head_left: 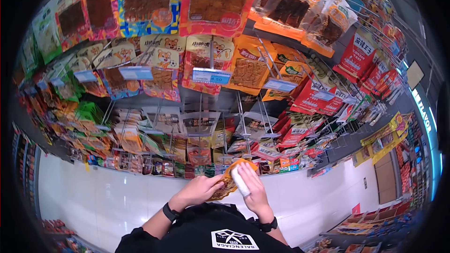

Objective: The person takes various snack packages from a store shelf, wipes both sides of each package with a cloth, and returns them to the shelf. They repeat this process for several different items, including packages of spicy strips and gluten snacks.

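Observation:
In front of my chest, my left hand [205,189] pinches the left edge of an orange snack packet [226,187]. The packet is tilted, with a brownish front and an orange top. My right hand [254,189] is closed on a folded white cloth [240,182], fingers stretched along its side. The cloth lies against the right side of the packet and covers part of it. Both wrists wear dark bands.
Ahead, a rack of hooks holds rows of snack packets, among them a large red-edged packet [218,2] and red packets [316,94]. A blue price tag [211,76] hangs at a hook's end. White floor [117,197] lies below, with more shelves [375,218] at the lower right.

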Available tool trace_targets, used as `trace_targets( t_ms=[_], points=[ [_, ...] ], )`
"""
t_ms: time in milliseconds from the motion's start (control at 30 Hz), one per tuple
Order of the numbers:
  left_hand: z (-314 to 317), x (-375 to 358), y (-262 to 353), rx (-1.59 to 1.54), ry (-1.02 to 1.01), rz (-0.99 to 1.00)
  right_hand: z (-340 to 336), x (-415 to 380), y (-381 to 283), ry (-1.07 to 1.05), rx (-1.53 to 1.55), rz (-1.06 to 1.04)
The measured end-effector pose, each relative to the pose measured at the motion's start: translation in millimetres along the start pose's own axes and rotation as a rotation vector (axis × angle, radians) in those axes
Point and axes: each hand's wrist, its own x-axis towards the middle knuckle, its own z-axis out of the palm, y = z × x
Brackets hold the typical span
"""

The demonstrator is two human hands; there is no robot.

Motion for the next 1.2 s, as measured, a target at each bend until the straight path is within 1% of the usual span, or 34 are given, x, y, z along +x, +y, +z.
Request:
trace_targets(
  t_ms=[67,100,167,200,267,333,400,433,467,500,533,600,767,833,867,933,967,1000,1067,1133,1200],
  points=[
    [3,-2,1,0.058,-0.021,0.000,-1,-1,-6,-0.132,-0.004,-0.035],
    [1,-3,3,0.045,-0.013,-0.009,-2,-2,-6,-0.150,-0.005,-0.038],
    [-3,-7,9,0.112,-0.108,-0.094,-4,-5,-2,-0.252,0.024,-0.028],
    [-2,-9,7,0.101,-0.103,-0.101,-7,-6,1,-0.265,0.023,-0.029],
    [-3,-15,1,0.120,-0.162,-0.084,-11,-9,8,-0.330,0.052,0.025],
    [-6,-22,2,0.057,-0.159,-0.087,-14,-15,10,-0.351,0.016,0.044],
    [-8,-27,3,-0.071,-0.104,-0.024,-13,-21,15,-0.282,-0.048,0.115],
    [-8,-28,2,-0.081,-0.098,-0.027,-14,-22,14,-0.269,-0.078,0.126],
    [-7,-30,1,-0.139,-0.095,-0.010,-13,-25,16,-0.279,-0.080,0.126],
    [-7,-31,0,-0.196,-0.094,0.009,-11,-28,20,-0.238,-0.082,0.142],
    [-8,-31,1,-0.203,-0.090,0.005,-10,-29,22,-0.198,-0.083,0.157],
    [-11,-32,7,-0.233,-0.058,0.027,-10,-29,21,-0.186,-0.039,0.183],
    [-11,-33,0,-0.258,-0.053,-0.042,-9,-24,12,-0.158,0.033,0.225],
    [-13,-34,-2,-0.296,0.063,-0.068,-10,-20,5,-0.143,0.083,0.230],
    [-12,-35,-4,-0.297,0.065,-0.073,-9,-19,6,-0.147,0.086,0.228],
    [-5,-34,-10,-0.506,0.387,-0.040,-7,-19,7,-0.173,0.095,0.194],
    [-4,-33,-14,-0.600,0.445,-0.049,-5,-19,6,-0.178,0.099,0.196],
    [-3,-32,-17,-0.666,0.491,-0.040,-1,-19,4,-0.202,0.088,0.172],
    [-2,-28,-21,-0.921,0.503,-0.027,4,-19,2,-0.235,0.088,0.153],
    [-1,-27,-19,-0.921,0.542,-0.027,8,-15,4,-0.188,0.110,0.144],
    [-1,-27,-15,-0.921,0.578,-0.026,7,-5,4,-0.083,0.014,0.088]
  ],
)
